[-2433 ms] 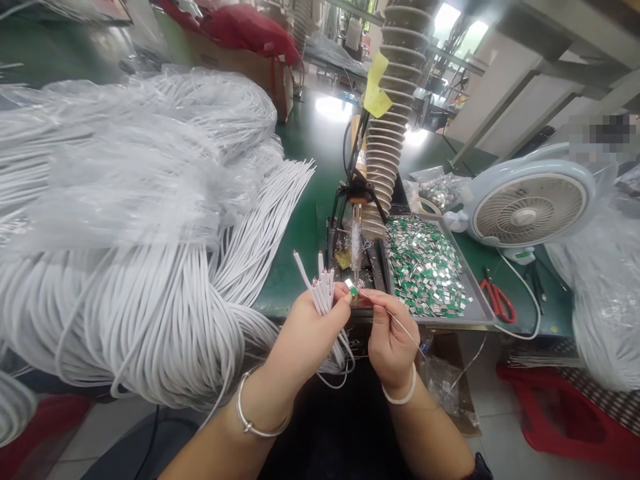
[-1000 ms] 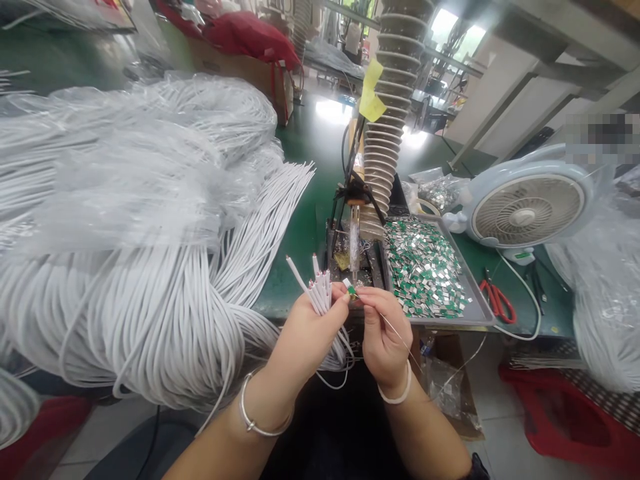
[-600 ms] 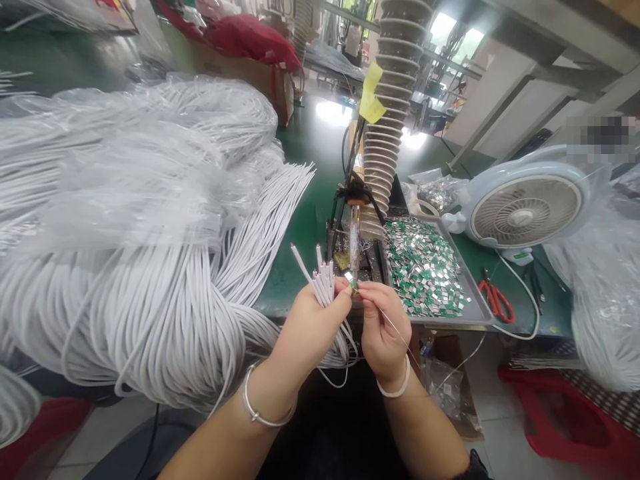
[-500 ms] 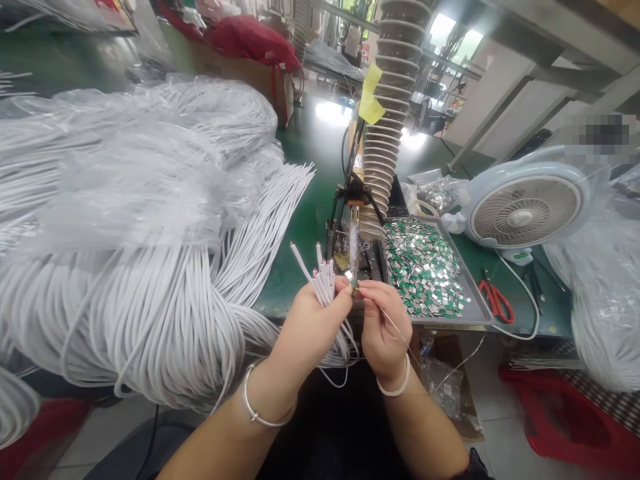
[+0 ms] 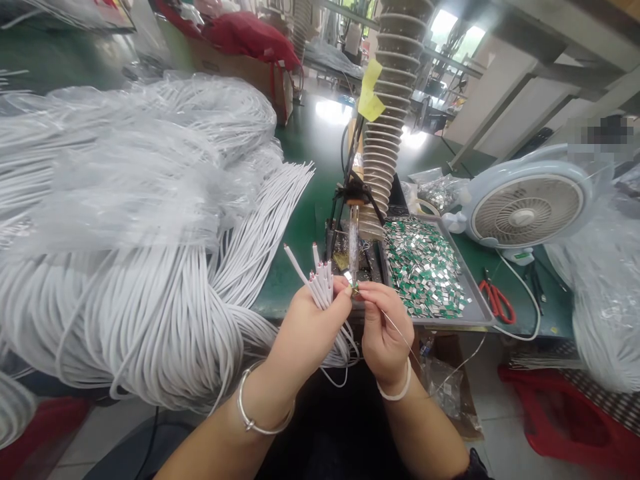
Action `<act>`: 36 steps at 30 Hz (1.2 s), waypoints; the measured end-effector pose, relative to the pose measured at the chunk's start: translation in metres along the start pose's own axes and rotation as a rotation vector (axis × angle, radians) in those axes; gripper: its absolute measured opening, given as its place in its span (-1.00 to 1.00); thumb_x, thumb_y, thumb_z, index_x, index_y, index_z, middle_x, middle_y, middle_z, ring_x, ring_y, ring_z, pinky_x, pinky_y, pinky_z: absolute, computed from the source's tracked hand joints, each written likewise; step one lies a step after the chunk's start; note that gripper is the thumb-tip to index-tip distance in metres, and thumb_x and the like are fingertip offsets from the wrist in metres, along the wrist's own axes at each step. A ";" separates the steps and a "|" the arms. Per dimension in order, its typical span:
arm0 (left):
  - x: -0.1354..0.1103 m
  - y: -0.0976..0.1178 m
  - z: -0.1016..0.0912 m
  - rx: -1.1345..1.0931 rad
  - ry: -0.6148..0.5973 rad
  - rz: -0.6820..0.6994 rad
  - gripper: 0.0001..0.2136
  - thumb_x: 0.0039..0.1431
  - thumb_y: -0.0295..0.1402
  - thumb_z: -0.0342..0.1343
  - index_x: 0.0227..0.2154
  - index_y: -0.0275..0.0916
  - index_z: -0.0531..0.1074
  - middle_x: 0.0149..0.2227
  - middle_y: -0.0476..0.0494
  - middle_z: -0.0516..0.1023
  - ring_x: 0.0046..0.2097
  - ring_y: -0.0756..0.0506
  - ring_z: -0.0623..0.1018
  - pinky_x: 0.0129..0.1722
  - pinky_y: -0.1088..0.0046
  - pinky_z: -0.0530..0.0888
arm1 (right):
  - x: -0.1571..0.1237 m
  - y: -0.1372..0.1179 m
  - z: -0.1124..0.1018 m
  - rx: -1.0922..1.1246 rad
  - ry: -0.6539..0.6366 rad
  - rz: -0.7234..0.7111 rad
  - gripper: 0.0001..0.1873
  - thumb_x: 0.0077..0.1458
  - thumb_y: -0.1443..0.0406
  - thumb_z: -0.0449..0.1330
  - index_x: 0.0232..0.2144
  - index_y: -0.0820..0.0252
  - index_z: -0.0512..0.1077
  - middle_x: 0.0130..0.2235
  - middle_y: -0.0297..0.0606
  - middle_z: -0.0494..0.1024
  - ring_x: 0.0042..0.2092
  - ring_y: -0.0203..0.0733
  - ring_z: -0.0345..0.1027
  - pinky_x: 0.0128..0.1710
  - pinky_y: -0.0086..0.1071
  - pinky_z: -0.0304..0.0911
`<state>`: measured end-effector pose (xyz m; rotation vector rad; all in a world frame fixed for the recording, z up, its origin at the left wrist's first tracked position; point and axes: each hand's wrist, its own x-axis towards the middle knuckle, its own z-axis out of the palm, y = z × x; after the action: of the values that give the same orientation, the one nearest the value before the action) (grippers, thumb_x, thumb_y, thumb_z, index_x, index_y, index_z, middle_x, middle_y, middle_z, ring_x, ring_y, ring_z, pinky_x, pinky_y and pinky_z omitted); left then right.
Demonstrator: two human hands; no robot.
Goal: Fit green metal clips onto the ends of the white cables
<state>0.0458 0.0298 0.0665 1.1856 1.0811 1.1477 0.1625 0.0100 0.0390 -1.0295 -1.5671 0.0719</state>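
My left hand (image 5: pixel 306 331) is closed round a bunch of white cable ends (image 5: pixel 320 285) that stick up past the fingers. Its thumb and forefinger pinch a small green and silver part (image 5: pixel 352 287) just under the tip of the fixed soldering iron (image 5: pixel 354 241). Touching it from the right, my right hand (image 5: pixel 385 330) pinches a thin solder wire (image 5: pixel 400 331) that trails down to the right. Both hands hover at the front edge of the green bench (image 5: pixel 307 220).
A huge heap of white cables (image 5: pixel 135 253), partly under clear plastic, fills the left. A metal tray (image 5: pixel 479 310) of small green and silver parts lies right of the iron. Behind stand a ribbed fume hose (image 5: pixel 387 133), a white fan (image 5: pixel 527 207) and red-handled scissors (image 5: pixel 496 298).
The hands have shifted only slightly, staying at the iron's tip. The cable ends in my left hand have tilted a little to the left.
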 end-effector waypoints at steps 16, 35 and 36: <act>-0.001 -0.014 0.000 -0.062 -0.014 -0.048 -0.91 0.08 -0.40 0.05 -0.51 -0.20 0.35 -0.40 0.06 0.44 -0.31 0.00 0.42 -0.23 0.49 0.32 | -0.008 0.002 -0.001 0.085 -0.034 0.032 -0.67 0.08 0.56 0.03 -0.21 0.12 0.40 -0.21 -0.22 0.52 -0.13 -0.20 0.41 -0.14 -0.22 0.37; -0.026 -0.026 -0.009 0.040 -0.221 -0.055 -0.81 0.18 -0.28 -0.01 -0.50 -0.22 0.33 -0.50 0.05 0.30 -0.41 0.00 0.30 -0.35 0.46 0.26 | -0.014 -0.002 -0.020 0.096 -0.211 0.195 -0.73 0.14 0.51 0.00 -0.22 0.13 0.40 -0.27 -0.26 0.45 -0.24 -0.30 0.35 -0.22 -0.38 0.32; -0.027 -0.025 -0.009 0.046 -0.226 -0.054 -0.81 0.18 -0.28 -0.01 -0.50 -0.22 0.33 -0.50 0.05 0.30 -0.41 0.00 0.30 -0.35 0.46 0.26 | -0.013 -0.004 -0.021 0.098 -0.227 0.199 -0.76 0.13 0.50 0.02 -0.26 0.14 0.40 -0.30 -0.27 0.45 -0.24 -0.30 0.34 -0.23 -0.39 0.31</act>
<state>0.0355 0.0033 0.0416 1.2811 0.9650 0.9271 0.1763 -0.0108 0.0373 -1.1272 -1.6414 0.4117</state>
